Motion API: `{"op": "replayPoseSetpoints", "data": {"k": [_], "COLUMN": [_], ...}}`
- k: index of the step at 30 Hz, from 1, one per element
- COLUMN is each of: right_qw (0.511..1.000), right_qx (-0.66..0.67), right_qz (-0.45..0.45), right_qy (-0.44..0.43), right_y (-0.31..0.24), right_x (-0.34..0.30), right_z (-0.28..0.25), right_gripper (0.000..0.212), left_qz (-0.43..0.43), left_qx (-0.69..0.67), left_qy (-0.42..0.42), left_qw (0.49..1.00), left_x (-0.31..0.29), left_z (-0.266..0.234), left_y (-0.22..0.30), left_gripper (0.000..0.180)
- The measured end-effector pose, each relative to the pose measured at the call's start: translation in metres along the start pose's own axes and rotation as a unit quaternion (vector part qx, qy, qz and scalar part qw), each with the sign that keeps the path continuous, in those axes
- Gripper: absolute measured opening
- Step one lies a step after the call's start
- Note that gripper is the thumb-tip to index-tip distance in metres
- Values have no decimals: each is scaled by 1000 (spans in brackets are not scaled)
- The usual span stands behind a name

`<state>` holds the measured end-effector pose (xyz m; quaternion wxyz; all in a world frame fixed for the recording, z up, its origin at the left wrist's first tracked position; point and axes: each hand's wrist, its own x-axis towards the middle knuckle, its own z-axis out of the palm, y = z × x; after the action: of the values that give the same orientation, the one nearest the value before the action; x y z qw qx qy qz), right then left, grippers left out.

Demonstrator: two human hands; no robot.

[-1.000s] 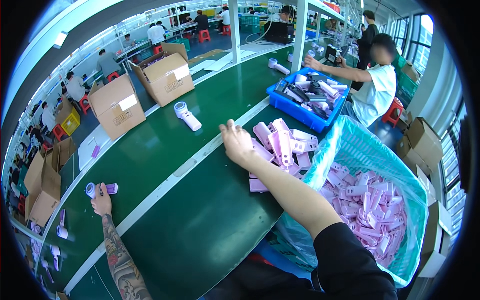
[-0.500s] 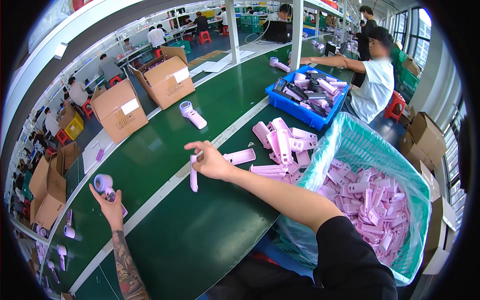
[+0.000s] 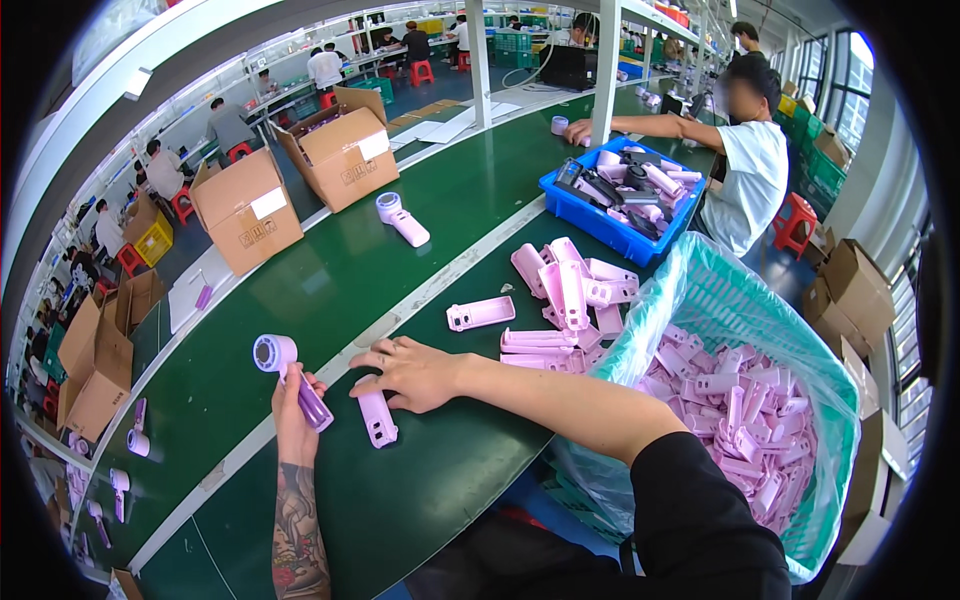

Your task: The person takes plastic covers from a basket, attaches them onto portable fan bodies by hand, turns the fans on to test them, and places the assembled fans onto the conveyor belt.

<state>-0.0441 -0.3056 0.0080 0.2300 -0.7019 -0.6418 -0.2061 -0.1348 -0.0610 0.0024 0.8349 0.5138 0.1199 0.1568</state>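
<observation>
My left hand (image 3: 293,412) is closed round the handle of a lilac handheld fan (image 3: 275,352), its round head pointing up and away from me. Just to its right, my right hand (image 3: 412,374) grips the upper end of a loose pink handle shell (image 3: 378,418) with fingers and thumb; the shell's face with small dark openings shows. Whether the shell rests on the table cannot be made out. Beyond that hand lies another single pink shell (image 3: 480,313), and a heap of shells (image 3: 565,290) is to the right.
A green lined basket (image 3: 840,395) full of pink shells stands at my right. Behind the heap is a blue bin (image 3: 610,235) of mixed parts. Another fan (image 3: 403,220) lies on the green belt (image 3: 340,265). Cardboard boxes (image 3: 245,215) line the far side; a co-worker (image 3: 750,160) reaches in.
My left hand has brought the fan rightward, closer to my right hand. The shell in my right hand has turned and come slightly nearer me. The co-worker's hand has reached the fan at the back.
</observation>
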Motion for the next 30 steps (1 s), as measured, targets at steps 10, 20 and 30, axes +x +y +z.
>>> {"op": "replayPoseSetpoints", "data": {"k": [10,20,30], "right_qw": [893,602,902], "right_qx": [349,690,255], "right_qz": [258,398,347], "right_qy": [-118,48,16], "right_y": [-6,1,-51], "right_x": [22,27,45], "right_z": [-20,-23,-14], "right_gripper": [40,41,44], "left_qz": [22,-5,-56], "left_qx": [61,-72,-188], "left_qy": [-37,-58,-101], "left_qw": [997,996,975], "left_x": [-20,-25,-29], "left_z": [11,27,25], "left_y": [-2,-10,-21], "left_gripper": [32,39,47]}}
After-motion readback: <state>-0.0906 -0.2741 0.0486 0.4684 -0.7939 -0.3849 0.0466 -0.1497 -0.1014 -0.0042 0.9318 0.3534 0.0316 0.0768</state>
